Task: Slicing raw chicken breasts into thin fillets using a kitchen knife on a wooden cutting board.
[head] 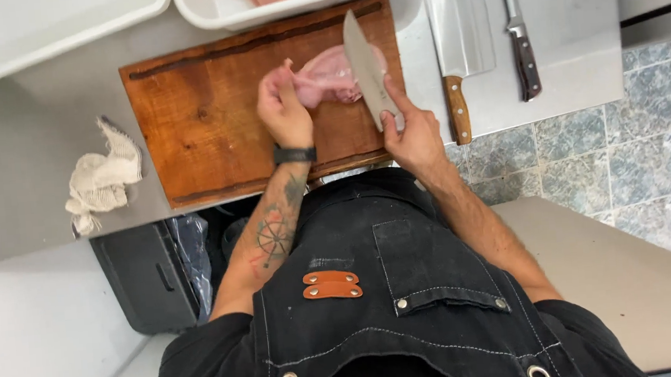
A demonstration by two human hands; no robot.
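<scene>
A pink piece of raw chicken (332,75) lies on the far right part of a wooden cutting board (202,119). My left hand (283,105) pinches the meat's left end between its fingers. My right hand (412,133) grips the handle of a chef's knife (363,65), whose broad blade lies flat-tilted over the meat's right side, tip pointing away from me.
A cleaver (459,35) and a slim dark-handled knife (518,34) lie on the steel counter right of the board. A white tub (210,11) holding more raw meat and another white tray (36,32) stand behind. A crumpled cloth (101,176) lies left.
</scene>
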